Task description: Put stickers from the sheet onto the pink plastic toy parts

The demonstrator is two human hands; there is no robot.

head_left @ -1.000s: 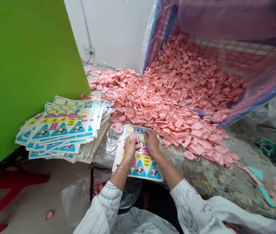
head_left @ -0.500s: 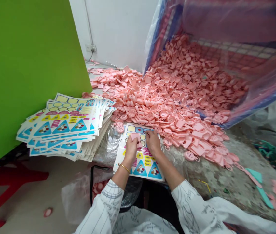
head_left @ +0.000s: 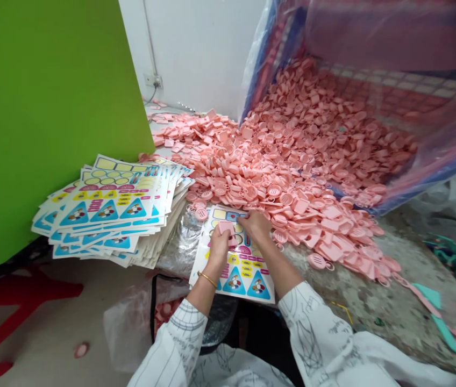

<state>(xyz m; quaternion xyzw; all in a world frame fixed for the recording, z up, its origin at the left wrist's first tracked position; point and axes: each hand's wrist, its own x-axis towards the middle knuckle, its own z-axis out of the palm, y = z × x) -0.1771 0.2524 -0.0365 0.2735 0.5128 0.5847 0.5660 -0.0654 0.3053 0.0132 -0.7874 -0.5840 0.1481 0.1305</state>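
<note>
My left hand [head_left: 219, 248] is closed on a small pink plastic piece [head_left: 225, 228], thumb on top, held over a sticker sheet [head_left: 236, 287]. The sheet has yellow rounds, pink shapes and blue triangles, and lies on more sheets at the table's front edge. My right hand [head_left: 259, 227] is closed, fingertips pinched together at the blue heart sticker [head_left: 233, 217] near the sheet's top. Whether a sticker is lifted between those fingers is too small to make out.
A thick stack of sticker sheets [head_left: 107, 209] stands at left beside a green panel [head_left: 50, 107]. Pink plastic pieces [head_left: 252, 177] spill in a heap from a tilted, plastic-lined crate [head_left: 433, 177]. Turquoise pieces [head_left: 446, 333] lie at right. A red stool [head_left: 10, 317] stands below left.
My right hand has turned slightly, its fingertips moving a little left on the sheet. My left hand keeps the pink piece. The whole view has shifted slightly.
</note>
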